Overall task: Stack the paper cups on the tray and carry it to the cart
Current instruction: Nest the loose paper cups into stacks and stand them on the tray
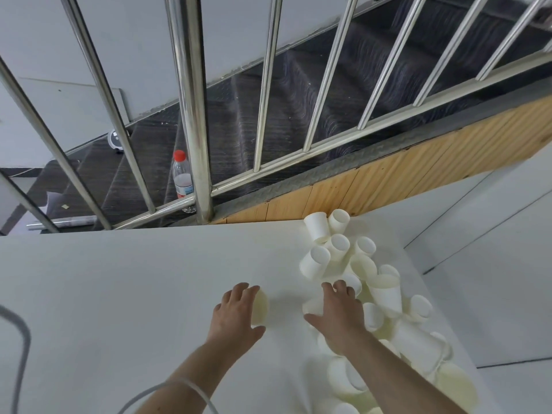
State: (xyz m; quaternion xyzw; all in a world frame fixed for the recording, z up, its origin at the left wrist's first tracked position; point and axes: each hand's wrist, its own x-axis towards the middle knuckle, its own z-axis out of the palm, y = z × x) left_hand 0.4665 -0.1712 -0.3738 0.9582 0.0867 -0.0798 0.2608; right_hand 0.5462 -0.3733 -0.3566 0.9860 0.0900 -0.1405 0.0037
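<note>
Several white paper cups [385,294] lie in a loose heap along the right side of the white table [119,294], most on their sides. My left hand [236,315] grips a single paper cup [260,307] at the table's middle, fingers curled over its top. My right hand [339,312] reaches into the heap, fingers over one cup [312,306] that is partly hidden under the palm. No tray or cart is in view.
A steel railing [194,115] and a dark staircase [298,109] rise just beyond the table's far edge. A plastic bottle with a red cap [182,177] stands on a step. A wooden panel [388,180] borders the stairs. A grey cable [21,348] hangs at left.
</note>
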